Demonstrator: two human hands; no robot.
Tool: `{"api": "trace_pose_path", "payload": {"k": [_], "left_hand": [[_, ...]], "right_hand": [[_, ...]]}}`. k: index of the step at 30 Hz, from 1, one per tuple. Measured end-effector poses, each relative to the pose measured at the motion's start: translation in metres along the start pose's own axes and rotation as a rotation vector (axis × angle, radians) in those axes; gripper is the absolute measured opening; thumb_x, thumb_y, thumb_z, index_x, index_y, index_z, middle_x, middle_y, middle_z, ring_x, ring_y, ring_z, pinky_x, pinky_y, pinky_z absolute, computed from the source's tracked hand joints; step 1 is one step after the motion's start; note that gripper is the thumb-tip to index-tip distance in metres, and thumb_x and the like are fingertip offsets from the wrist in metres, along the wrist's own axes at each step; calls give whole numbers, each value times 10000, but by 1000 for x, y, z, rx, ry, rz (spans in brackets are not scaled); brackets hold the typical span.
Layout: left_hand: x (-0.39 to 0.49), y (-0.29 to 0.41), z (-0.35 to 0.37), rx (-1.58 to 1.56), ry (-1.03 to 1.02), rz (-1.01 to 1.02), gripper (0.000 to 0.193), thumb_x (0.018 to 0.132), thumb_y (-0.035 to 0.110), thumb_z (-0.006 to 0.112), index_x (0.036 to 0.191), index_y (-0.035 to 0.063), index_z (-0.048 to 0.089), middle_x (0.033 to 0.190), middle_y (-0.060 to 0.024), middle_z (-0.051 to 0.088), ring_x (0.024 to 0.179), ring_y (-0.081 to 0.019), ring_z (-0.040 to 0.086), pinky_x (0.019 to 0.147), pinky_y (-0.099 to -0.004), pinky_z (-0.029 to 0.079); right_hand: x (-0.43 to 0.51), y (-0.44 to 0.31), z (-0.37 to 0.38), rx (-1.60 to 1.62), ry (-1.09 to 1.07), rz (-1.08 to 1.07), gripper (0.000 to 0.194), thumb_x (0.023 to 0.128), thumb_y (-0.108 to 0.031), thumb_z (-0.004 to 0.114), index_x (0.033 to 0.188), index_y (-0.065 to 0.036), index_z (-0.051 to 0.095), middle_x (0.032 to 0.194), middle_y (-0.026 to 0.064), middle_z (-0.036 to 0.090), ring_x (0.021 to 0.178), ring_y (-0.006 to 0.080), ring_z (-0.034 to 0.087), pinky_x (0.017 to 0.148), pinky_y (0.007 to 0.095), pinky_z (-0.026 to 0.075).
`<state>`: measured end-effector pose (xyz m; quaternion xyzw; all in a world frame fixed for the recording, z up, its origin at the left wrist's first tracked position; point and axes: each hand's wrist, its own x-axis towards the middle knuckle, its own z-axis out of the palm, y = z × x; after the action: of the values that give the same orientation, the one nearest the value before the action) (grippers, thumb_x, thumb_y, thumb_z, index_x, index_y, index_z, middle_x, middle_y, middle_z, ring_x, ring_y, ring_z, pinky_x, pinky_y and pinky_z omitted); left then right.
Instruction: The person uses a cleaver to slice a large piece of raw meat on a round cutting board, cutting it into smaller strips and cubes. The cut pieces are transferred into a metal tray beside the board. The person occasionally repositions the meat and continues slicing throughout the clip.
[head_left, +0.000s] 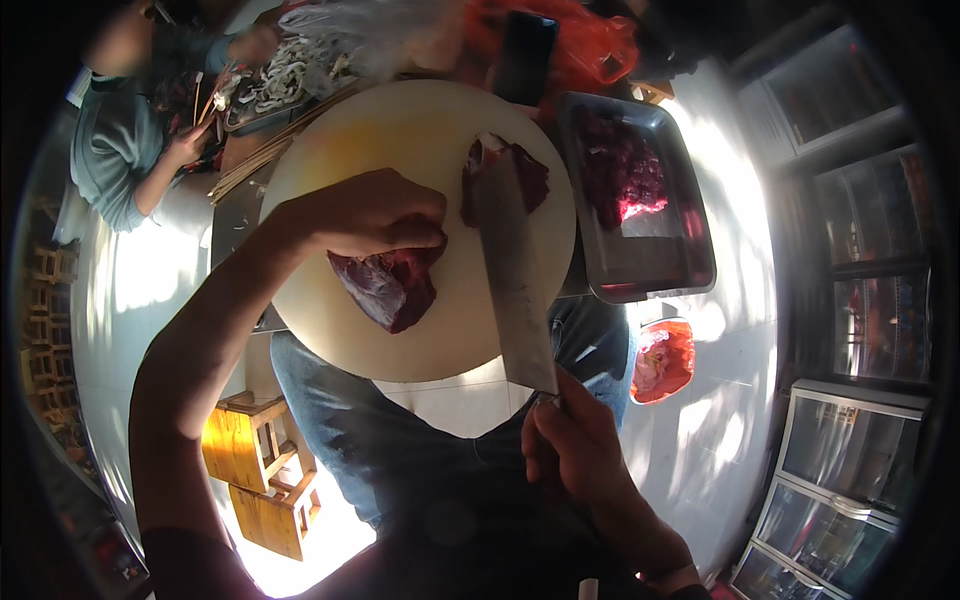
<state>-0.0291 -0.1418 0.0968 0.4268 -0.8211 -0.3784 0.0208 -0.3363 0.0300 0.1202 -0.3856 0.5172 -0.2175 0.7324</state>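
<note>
My left hand (386, 214) is closed on a chunk of dark red raw meat (390, 289), with silvery membrane along one side, resting on a round white cutting board (420, 352). In my right hand (574, 439) is the handle of a cleaver (517, 292) with a broad steel blade. Its far end overlaps a second piece of raw meat (531, 176) on the right side of the board; whether the blade touches that piece I cannot tell. The handle is mostly hidden by my fingers.
A metal tray (652, 266) of cut dark meat stands right of the board. Behind lie a phone (525, 56), a red plastic bag (592, 45) and wooden skewers (262, 154). Another person (116, 150) holds skewers at left. A red-lined bin (664, 360) and wooden stools (247, 442) stand below.
</note>
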Motion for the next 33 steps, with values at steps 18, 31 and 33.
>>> {"api": "trace_pose_path", "payload": {"k": [18, 31, 33], "left_hand": [[-109, -13, 55, 399, 369, 86, 345, 742, 46, 835, 1036, 124, 672, 1029, -60, 666, 1060, -284, 629, 949, -425, 455], [-141, -14, 120, -280, 1105, -246, 737, 752, -70, 666, 1463, 54, 520, 1477, -147, 550, 1332, -295, 525, 1061, -403, 415], [-134, -10, 124, -200, 1026, -296, 750, 778, -37, 718, 1489, 52, 496, 1515, -154, 520, 1372, -304, 506, 1108, -416, 408]], "right_hand": [[8, 19, -26, 147, -132, -2, 560, 1078, -130, 479, 1605, -7, 335, 778, 58, 617, 564, 110, 587, 565, 253, 508], [13, 1, 11, -115, -199, 38, 634, 1064, -149, 522, 1637, -26, 278, 743, 41, 616, 578, 106, 604, 583, 260, 508], [14, -2, 16, -165, -176, 41, 650, 1062, -154, 539, 1636, -18, 267, 743, 43, 624, 581, 107, 606, 587, 264, 509]]}}
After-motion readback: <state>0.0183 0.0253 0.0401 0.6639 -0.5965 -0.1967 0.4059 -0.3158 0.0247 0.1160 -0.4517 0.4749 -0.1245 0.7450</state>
